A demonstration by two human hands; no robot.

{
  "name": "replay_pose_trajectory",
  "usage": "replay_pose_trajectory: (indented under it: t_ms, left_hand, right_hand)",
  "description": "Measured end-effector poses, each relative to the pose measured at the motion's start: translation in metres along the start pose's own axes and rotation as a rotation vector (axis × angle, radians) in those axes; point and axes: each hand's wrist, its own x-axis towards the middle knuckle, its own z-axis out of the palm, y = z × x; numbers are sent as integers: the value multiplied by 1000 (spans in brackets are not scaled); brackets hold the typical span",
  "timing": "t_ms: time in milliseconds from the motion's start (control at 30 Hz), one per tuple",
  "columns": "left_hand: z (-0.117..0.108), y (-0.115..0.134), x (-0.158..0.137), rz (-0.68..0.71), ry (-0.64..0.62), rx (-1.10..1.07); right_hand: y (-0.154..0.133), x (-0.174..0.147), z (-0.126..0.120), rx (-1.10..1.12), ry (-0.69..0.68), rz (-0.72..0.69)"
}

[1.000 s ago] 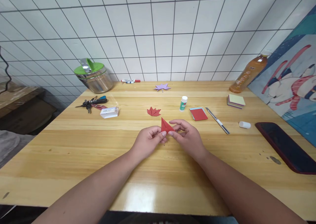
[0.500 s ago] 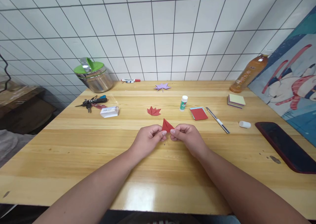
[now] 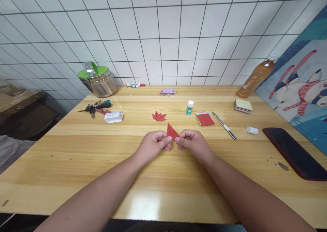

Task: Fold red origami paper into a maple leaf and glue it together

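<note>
A small folded piece of red paper (image 3: 172, 130), roughly a triangle with its point up, is held above the middle of the table. My left hand (image 3: 155, 141) pinches its lower left corner between thumb and fingers. At the lower right corner, my right hand (image 3: 191, 141) grips it the same way. Just beyond lies a red folded paper leaf (image 3: 159, 116). Farther back is a purple paper leaf (image 3: 168, 92). Right of the hands, a stack of square paper with a red sheet on top (image 3: 205, 119) lies near an upright glue stick (image 3: 189, 108).
On the right are a craft knife (image 3: 224, 125), white cap (image 3: 252, 130), phone (image 3: 293, 153), sticky notes (image 3: 243, 106) and tilted-looking tea bottle (image 3: 255, 79). Keys (image 3: 95, 106), a small white box (image 3: 113, 117), a green-lidded metal pot (image 3: 98, 82) and a marker (image 3: 135, 85) stand left on the wooden table (image 3: 84, 157).
The red paper has turned slightly in my fingers, showing more of its front face. Both hands keep their pinch. The camera view has tilted a little.
</note>
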Motion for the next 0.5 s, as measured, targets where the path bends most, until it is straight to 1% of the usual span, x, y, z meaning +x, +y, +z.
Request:
replay_pose_trajectory:
  t_ms: [133,233,367,433,500]
  left_hand:
    - [1,0,0,-16,-35,-32]
    - [0,-1,1,-5,-25,-12]
    - [-2,-3,2,28,-34,81]
    - [-3,-4,1,53,-56,164]
    - [-4,-6,0,101,-59,265]
  right_hand:
    - [0,2,-1,16,14,3]
    - [1,2,-1,18,8,32]
    - [0,0,0,51,-48,14]
    - [-2,-1,0,52,-89,-15]
    - [-3,-1,-2,52,-109,-14]
